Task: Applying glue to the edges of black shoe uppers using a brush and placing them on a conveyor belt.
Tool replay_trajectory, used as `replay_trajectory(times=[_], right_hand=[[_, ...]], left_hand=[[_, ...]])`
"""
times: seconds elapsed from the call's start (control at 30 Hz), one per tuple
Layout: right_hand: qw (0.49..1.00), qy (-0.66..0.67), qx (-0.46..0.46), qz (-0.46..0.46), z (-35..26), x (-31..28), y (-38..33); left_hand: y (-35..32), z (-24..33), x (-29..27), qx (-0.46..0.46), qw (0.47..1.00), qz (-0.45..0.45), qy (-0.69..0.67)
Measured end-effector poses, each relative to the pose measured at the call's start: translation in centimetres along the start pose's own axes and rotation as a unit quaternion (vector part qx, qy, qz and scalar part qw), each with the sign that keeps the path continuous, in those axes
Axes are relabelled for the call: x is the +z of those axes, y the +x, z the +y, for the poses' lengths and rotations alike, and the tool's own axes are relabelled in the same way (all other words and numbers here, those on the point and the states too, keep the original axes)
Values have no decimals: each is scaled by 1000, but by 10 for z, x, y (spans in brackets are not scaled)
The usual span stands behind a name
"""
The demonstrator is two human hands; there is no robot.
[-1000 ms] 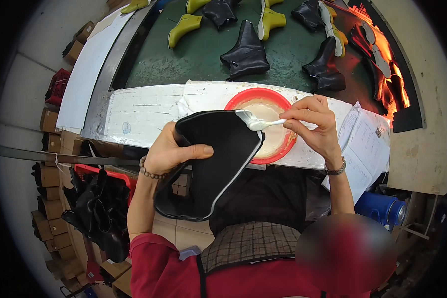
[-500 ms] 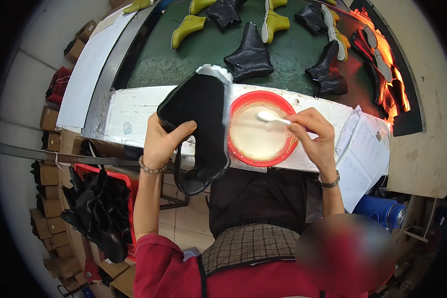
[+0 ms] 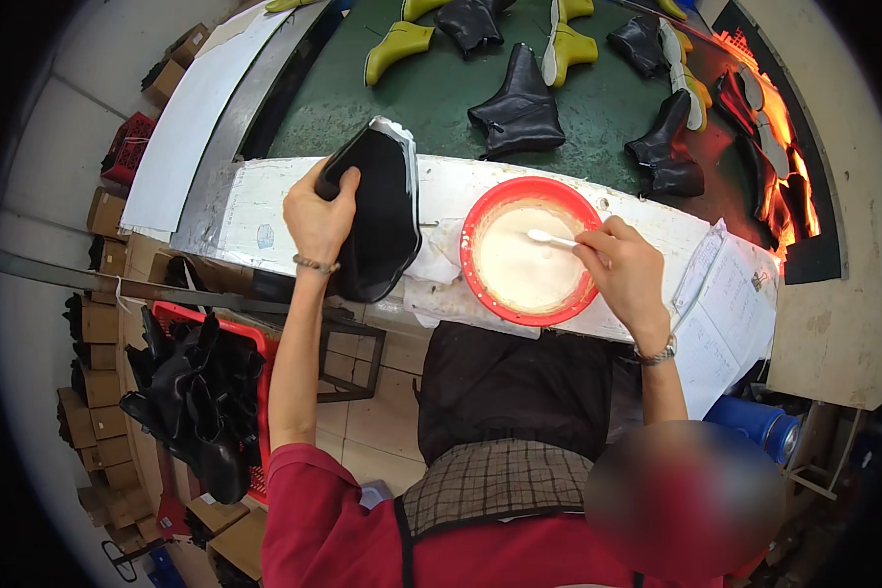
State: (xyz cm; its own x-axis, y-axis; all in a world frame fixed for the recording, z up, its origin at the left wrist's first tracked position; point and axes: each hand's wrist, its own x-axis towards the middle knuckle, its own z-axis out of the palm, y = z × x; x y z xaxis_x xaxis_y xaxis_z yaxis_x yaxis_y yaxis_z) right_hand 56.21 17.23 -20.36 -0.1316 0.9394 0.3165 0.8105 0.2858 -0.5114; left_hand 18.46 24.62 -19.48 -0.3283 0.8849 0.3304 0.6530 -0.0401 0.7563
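Note:
My left hand [image 3: 319,218] grips a black boot upper [image 3: 380,220] near its top left, thumb on the dark inner side. A white coating runs along the upper's top and right edge. My right hand [image 3: 629,279] pinches the handle of a small white brush [image 3: 551,238]. Its head is over or in the cream-coloured liquid [image 3: 519,276] inside a red bowl [image 3: 532,318]; whether it touches the surface I cannot tell. The bowl stands on a white worktop [image 3: 265,201], to the right of the upper.
Beyond the worktop, a green conveyor belt [image 3: 382,122] carries black boot uppers [image 3: 519,108] and yellow shoe lasts [image 3: 400,51]. An orange glow lights its right end. Papers [image 3: 720,318] lie at right. A red crate [image 3: 257,338] of black boots stands low at left; a blue canister [image 3: 755,426] at lower right.
The boot upper has moved left, away from the bowl, and turned in my left hand. My right hand keeps the brush over the bowl. The whole view has shifted slightly.

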Motion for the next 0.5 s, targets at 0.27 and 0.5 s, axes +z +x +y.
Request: replay_trajectory(times=[0.27, 0.5], right_hand=[[990, -111, -66, -51, -2, 15, 5], [983, -146, -85, -67, -12, 19, 5]], left_hand=[[9, -8, 8, 30, 999, 24, 15], [16, -7, 26, 53, 994, 39, 84]])
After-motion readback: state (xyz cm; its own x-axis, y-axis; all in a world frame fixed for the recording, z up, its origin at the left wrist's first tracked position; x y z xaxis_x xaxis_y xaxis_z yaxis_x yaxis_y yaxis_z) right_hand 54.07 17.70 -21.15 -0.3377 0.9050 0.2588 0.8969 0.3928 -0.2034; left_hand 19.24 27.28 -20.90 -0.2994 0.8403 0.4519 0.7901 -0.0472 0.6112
